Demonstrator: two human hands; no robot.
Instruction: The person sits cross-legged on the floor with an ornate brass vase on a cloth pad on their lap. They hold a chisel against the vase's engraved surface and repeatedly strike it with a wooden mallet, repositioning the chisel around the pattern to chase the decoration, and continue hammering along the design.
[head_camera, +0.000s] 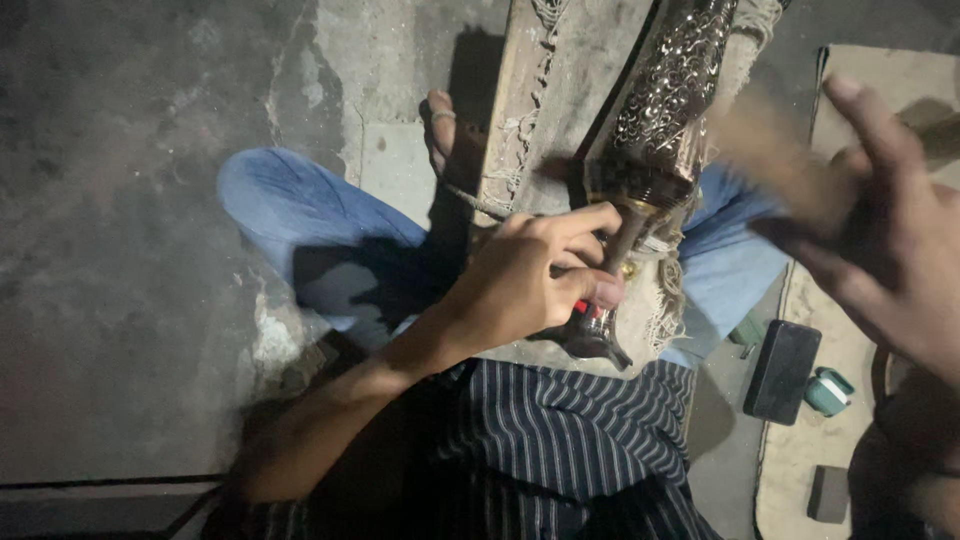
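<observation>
My left hand (540, 275) is closed around a dark chisel-like tool (612, 262) whose tip rests on the base of an ornate engraved brass piece (668, 95). That long metal piece lies on a frayed cloth-covered wooden board (545, 100) across my lap. At the right, my right hand (880, 225) is raised and grips a wooden mallet (775, 165), blurred by motion, just right of the brass piece. I sit cross-legged in blue jeans (300, 215) and a striped shirt; a bare foot (450, 130) shows beside the board.
A grey concrete floor (120, 250) fills the left side. On a tan mat (800, 460) at the right lie a black rectangular object (782, 371), a small teal container (828, 391) and a dark block (828, 494).
</observation>
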